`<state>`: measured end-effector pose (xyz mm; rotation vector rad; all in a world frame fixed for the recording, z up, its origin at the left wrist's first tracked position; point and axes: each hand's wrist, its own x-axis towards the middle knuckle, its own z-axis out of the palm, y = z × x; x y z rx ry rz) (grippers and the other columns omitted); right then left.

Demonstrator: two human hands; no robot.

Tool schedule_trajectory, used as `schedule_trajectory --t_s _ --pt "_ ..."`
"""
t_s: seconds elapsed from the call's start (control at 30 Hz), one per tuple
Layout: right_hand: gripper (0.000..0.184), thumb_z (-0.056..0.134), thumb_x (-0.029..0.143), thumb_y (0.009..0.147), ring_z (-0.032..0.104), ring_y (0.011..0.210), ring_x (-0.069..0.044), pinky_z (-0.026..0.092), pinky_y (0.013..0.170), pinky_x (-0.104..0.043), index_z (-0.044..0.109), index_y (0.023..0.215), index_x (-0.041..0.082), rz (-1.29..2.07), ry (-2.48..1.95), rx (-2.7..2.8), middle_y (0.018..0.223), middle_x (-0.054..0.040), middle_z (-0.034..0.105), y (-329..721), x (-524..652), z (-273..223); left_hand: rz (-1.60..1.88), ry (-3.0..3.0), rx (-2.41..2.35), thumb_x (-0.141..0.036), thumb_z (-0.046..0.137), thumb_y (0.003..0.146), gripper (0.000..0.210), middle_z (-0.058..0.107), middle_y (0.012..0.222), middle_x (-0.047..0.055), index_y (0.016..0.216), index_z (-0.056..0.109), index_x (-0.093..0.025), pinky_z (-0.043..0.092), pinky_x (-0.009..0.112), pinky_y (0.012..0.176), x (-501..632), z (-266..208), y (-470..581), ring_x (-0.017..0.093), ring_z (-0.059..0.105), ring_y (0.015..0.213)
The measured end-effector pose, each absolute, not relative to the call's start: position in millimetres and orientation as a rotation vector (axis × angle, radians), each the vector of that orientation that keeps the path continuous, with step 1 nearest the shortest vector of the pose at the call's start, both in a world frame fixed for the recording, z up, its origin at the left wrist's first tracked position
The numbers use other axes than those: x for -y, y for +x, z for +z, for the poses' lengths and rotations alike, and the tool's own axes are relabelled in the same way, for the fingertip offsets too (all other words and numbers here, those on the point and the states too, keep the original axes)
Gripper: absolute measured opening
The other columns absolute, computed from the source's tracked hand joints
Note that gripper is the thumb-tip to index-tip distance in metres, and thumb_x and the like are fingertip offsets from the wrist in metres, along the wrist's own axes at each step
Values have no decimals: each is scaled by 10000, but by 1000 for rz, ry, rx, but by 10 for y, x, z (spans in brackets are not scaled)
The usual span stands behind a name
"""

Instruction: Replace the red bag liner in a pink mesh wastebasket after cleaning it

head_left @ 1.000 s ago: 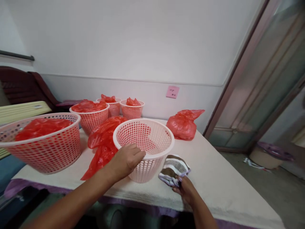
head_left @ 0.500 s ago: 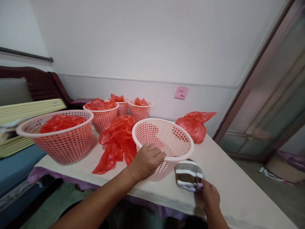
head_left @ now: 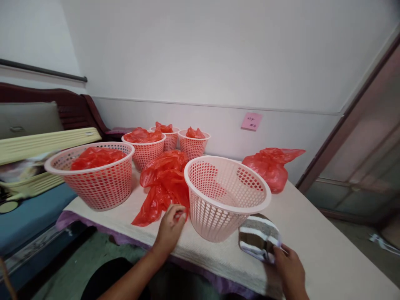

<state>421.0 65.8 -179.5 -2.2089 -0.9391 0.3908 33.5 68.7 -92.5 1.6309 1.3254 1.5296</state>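
Observation:
My left hand (head_left: 173, 223) is just left of a pale pink plastic basket (head_left: 215, 216), in front of a crumpled red plastic bag (head_left: 159, 196). Its fingers are loosely curled with a gap between them, and I see nothing held. Whether the fingertips touch the bag I cannot tell. The basket stands upright, and no contents show inside. My right hand (head_left: 289, 264) pinches the right edge of a folded striped cloth (head_left: 258, 235) in grey, brown and white. The cloth lies flat on the table, partly under the basket's overhanging rim.
Several pink baskets holding red plastic bags stand left and behind, including a large one (head_left: 100, 185). A filled, gathered red bag (head_left: 271, 171) sits at the right. The pale table cover (head_left: 325, 250) borders a wall bearing a pink note (head_left: 251, 121). A yellow case (head_left: 50, 141) lies left.
My left hand has let go of the basket's rim and moved left and down toward the loose red bag. My right hand stays at the striped cloth. The view has turned slightly left.

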Motion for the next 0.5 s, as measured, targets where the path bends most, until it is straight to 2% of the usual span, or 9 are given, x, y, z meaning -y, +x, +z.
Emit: schedule_trajectory --t_s 0.07,0.17,0.27,0.3,0.37,0.43,0.5 --pt "640 415 443 734 634 966 -331 481 783 -388 591 1207 49 414 -2241 881 1107 -220 675 4126 -625 -1686 1476 1451 -1406 -382 566 800 264 656 871 82 908 640 -152 508 373 737 -840 -1101 123 213 636 807" --pt "618 406 421 727 611 996 -339 470 809 -405 589 1225 102 333 -2241 853 1122 -194 660 3965 -599 -1564 1390 1284 -1422 -485 551 770 327 642 726 36 787 600 -162 507 343 648 -1035 -1297 -88 183 634 668" --pt "637 393 415 716 588 1060 -359 462 880 -432 583 1229 89 271 -2188 914 1153 -210 642 3835 -639 -1579 1303 1253 -1416 -483 571 760 320 623 648 7 771 595 -164 490 321 599 -1132 -1436 -96 161 610 590" --pt "652 393 410 710 577 1092 -364 454 914 -438 574 1237 70 288 -2180 942 1179 -224 632 3801 -666 -1607 1289 1267 -1419 -461 587 754 311 652 694 25 820 617 -159 498 328 630 -1145 -1468 -58 172 629 639" --pt "674 396 398 697 564 1134 -370 438 962 -443 562 1242 37 379 -2182 1022 1217 -245 617 3744 -728 -1669 1283 1324 -1417 -406 619 741 351 707 926 91 984 650 -154 506 361 779 -1160 -1511 48 211 660 857" --pt "683 391 388 687 560 1153 -371 425 988 -442 559 1240 23 468 -2183 1121 1237 -252 610 3698 -780 -1714 1283 1402 -1393 -347 654 727 413 669 1166 119 1104 653 -176 446 388 958 -1182 -1527 156 234 607 1086" --pt "696 375 389 683 561 1157 -371 420 997 -442 554 1243 18 508 -2182 1180 1245 -253 604 3668 -810 -1733 1264 1470 -1356 -295 689 716 370 670 1167 98 1070 681 -187 406 403 1016 -1227 -1535 233 230 590 1112"
